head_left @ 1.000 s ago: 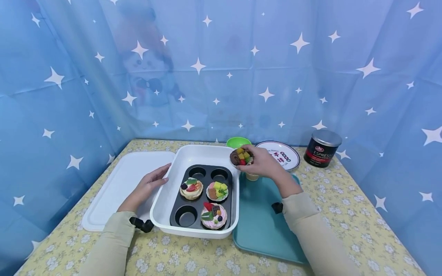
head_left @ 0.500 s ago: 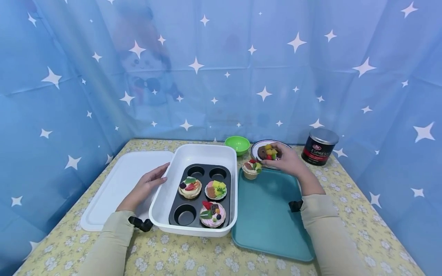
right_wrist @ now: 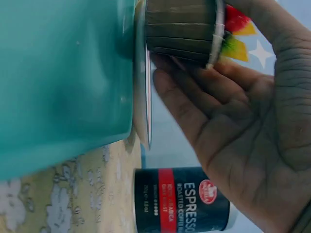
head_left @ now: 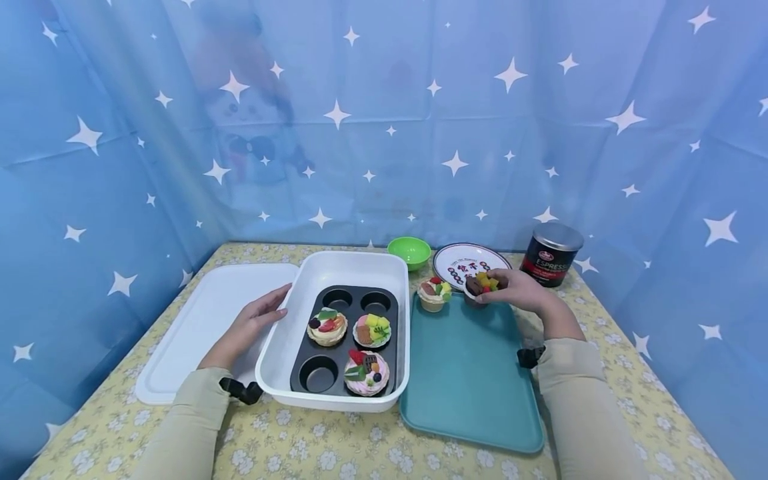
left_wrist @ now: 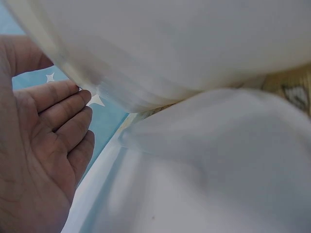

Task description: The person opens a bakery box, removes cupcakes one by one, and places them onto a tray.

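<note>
My right hand (head_left: 516,290) holds a chocolate cupcake (head_left: 477,288) topped with fruit pieces, at the back edge of the teal tray (head_left: 471,380). Its brown ribbed cup (right_wrist: 182,29) shows between thumb and fingers in the right wrist view. Whether the cup touches the tray is unclear. A fruit-topped cupcake (head_left: 433,294) sits at the tray's back left corner. My left hand (head_left: 252,327) touches the left rim of the white bin (head_left: 333,400), fingers relaxed. Inside the bin lies a dark muffin pan (head_left: 345,315) with cream (head_left: 327,327), yellow-fruit (head_left: 372,330) and pink (head_left: 367,373) cakes in its cups.
A white lid-like board (head_left: 210,320) lies left of the bin. Behind the tray are a green bowl (head_left: 410,253), a patterned white plate (head_left: 465,257) and an espresso can (head_left: 551,255). A starry blue curtain (head_left: 384,120) surrounds the flowered tablecloth (head_left: 282,440).
My right hand has carried the chocolate cupcake rightward from above the bin's right edge, past the plate, to the tray's back edge. My left hand stays at the bin's rim.
</note>
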Motion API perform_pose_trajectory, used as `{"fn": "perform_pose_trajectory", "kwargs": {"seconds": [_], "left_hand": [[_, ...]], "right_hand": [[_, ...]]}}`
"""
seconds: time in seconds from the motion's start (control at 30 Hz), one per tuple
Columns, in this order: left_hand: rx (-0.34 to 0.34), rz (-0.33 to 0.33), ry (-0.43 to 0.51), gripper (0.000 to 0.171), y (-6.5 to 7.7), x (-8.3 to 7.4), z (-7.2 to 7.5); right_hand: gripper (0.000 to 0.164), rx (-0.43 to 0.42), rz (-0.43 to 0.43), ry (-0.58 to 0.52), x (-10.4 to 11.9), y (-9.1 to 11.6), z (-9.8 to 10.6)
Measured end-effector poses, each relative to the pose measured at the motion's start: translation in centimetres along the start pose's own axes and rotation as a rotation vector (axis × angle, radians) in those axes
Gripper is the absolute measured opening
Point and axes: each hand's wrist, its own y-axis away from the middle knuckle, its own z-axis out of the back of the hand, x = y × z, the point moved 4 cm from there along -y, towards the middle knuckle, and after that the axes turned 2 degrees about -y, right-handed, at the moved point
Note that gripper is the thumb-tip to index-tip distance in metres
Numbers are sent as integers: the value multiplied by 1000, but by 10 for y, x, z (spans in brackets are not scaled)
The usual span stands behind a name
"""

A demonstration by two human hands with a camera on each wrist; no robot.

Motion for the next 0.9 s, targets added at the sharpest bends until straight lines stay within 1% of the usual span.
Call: {"fn": "perform_pose_trajectory", "kwargs": {"seconds": [0.07,0.2,0.4,0.6,0.7,0.9], "left_hand": [[-1,-1,5,57,0,1,0],[3,1,16,57,0,1,-1],[-1,-12,31,57,0,0,-1],[-5,-4,12,57,0,0,-1],[-6,3,5,57,0,0,0],[-4,-12,5,57,0,1,-1]], "right_hand": [[90,36,-13,-12,-2,-1,-3],[90,76,-19,-14,-3,-1,-7],[90,93,-1,37,3,0,-7],[92,117,-36,65,5,3,-7],[94,133,-41,73,6,4,-8],[95,138,-44,83,6,3,-8]]}}
